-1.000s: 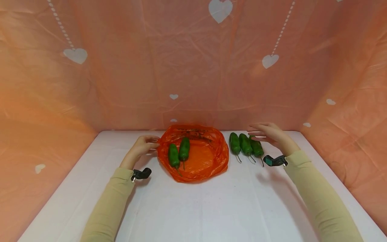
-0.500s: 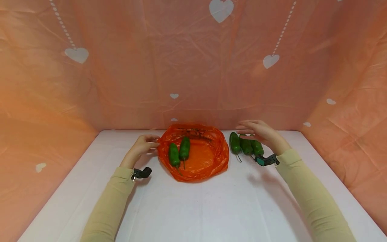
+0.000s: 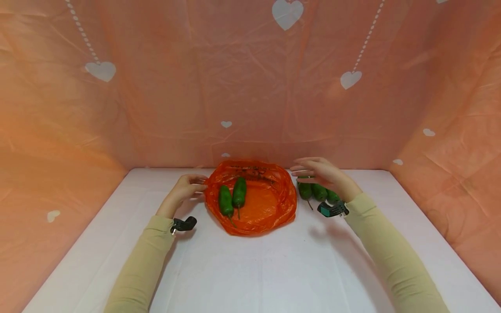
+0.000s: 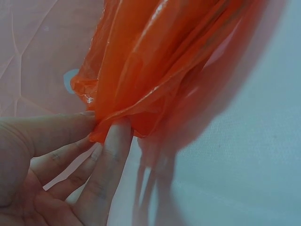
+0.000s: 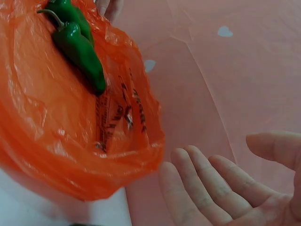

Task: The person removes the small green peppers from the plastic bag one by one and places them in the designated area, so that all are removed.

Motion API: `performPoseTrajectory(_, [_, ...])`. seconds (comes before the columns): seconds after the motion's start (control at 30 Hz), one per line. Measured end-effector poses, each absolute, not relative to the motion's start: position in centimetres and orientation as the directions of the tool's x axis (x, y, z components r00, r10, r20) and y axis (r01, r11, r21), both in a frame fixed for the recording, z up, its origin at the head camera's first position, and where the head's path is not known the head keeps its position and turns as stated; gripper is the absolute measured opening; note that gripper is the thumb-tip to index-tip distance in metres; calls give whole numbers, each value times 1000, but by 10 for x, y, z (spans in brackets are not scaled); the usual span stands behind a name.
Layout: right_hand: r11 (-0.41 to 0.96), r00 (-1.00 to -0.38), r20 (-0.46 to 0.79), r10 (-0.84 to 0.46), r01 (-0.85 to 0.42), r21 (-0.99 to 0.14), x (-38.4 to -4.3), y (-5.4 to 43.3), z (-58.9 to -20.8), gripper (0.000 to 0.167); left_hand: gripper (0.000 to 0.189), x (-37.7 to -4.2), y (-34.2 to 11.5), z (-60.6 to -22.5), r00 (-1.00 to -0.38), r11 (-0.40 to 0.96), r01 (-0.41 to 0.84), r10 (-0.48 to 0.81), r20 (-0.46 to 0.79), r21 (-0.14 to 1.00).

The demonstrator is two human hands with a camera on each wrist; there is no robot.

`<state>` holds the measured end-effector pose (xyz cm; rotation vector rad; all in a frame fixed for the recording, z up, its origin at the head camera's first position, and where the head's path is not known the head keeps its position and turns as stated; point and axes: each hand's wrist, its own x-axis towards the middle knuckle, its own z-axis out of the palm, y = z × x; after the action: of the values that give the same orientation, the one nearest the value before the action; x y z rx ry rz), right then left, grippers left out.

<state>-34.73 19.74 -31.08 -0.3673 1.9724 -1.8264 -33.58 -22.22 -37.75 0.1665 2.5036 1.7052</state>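
An orange plastic bag [image 3: 260, 204] lies spread with its mouth up, dark print on its far inner wall. Two green peppers [image 3: 225, 201] rest side by side in its left part. My left hand [image 3: 184, 190] pinches the bag's left rim; the left wrist view shows the thumb and a finger [image 4: 113, 150] on the gathered plastic. Over a row of three green peppers [image 3: 305, 190], partly hiding them, my right hand [image 3: 322, 174] hovers near the bag's right side. Its fingers [image 5: 202, 188] are extended and hold nothing.
A white cloth [image 3: 250, 269] covers the table. Orange sheets with white hearts [image 3: 287, 14] form walls at the back and both sides. A dark wrist camera [image 3: 332, 209] is strapped to each wrist.
My right hand has moved left, from above the rightmost pepper in the row to the bag's right rim. The left hand, the bag and the peppers stay where they were.
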Motion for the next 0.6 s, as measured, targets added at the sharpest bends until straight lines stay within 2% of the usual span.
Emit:
performPoseTrajectory(0.23, [104,-867,-134,-480,96,-990,-347,183,-313,48,40,-336,-223,-379,-988,353,38,156,-19,935])
performPoseTrajectory(0.6, [120,-817,-144,-558,93,-988,-344,158,-325,49,40,-338,-224,-380,-988,373,35,150,-23,927])
